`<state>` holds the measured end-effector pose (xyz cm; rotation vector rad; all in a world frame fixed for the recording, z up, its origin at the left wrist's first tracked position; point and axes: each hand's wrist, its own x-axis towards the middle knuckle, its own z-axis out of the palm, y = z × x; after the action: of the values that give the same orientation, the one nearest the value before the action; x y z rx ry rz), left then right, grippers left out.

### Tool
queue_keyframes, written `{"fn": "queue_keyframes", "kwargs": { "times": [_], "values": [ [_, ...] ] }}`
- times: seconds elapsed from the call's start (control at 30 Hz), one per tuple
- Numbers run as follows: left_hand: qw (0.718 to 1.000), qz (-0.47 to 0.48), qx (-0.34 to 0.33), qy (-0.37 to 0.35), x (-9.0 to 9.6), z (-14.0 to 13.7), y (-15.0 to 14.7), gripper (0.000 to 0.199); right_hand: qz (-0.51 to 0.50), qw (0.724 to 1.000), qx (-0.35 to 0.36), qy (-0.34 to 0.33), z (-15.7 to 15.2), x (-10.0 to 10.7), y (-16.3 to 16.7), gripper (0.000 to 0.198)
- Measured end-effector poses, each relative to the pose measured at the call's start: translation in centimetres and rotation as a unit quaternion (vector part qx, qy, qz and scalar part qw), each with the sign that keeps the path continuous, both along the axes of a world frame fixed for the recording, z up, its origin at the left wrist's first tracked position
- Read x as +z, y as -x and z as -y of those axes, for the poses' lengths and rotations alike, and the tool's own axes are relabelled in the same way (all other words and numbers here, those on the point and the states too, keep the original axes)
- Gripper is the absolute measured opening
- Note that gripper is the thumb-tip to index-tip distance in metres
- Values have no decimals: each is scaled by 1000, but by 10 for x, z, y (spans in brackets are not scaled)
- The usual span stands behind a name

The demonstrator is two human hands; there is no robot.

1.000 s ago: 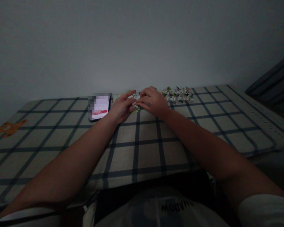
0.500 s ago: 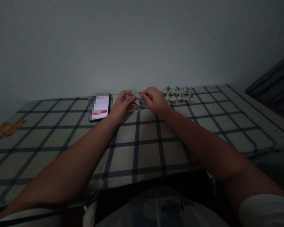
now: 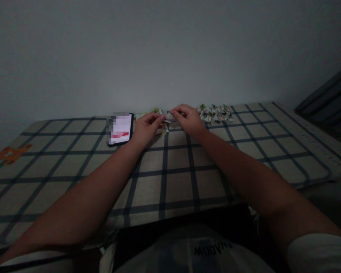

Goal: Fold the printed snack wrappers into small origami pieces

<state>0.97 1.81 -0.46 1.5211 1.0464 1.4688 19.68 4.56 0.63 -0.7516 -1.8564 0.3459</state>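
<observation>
Between my two hands is a small folded piece of printed paper [image 3: 168, 116], pinched from both sides. My left hand [image 3: 147, 127] grips its left end between thumb and fingers. On the other side my right hand [image 3: 187, 118] holds the right end with thumb and forefinger. Beneath and behind my left hand lie flat printed paper sheets [image 3: 159, 110], partly covered by it. Just beyond my right hand is a cluster of folded paper pieces [image 3: 216, 113] with pointed tips. The exact folds of the held paper are too small to make out.
A phone or small tablet [image 3: 121, 129] with a lit screen lies left of my left hand. The checked tablecloth [image 3: 176, 182] covers the table, which meets a plain wall [image 3: 170, 57]. An orange bear-shaped figure [image 3: 13, 153] is at the far left.
The fingers of my left hand have shifted and lowered slightly around the paper. The held paper now looks flatter, and more of the sheets behind my left hand shows.
</observation>
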Motion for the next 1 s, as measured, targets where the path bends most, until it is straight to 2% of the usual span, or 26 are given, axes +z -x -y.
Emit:
{"fn": "queue_keyframes", "kwargs": {
  "times": [0.1,0.37,0.53,0.67,1.0],
  "values": [
    [1000,12,19,-1,1,1,0,48,4,1000,3,-5,0,0,0,24],
    [997,74,-12,23,0,-1,0,42,4,999,25,-29,1,-1,0,22],
    [987,121,-26,105,1,-2,-2,39,12,999,15,-47,-1,-2,0,22],
    [977,108,-46,178,5,-1,-3,35,14,998,6,-53,-3,-3,-1,20],
    [986,71,-71,133,9,5,-2,37,-16,997,27,-77,-5,-5,-1,25]
  ]
}}
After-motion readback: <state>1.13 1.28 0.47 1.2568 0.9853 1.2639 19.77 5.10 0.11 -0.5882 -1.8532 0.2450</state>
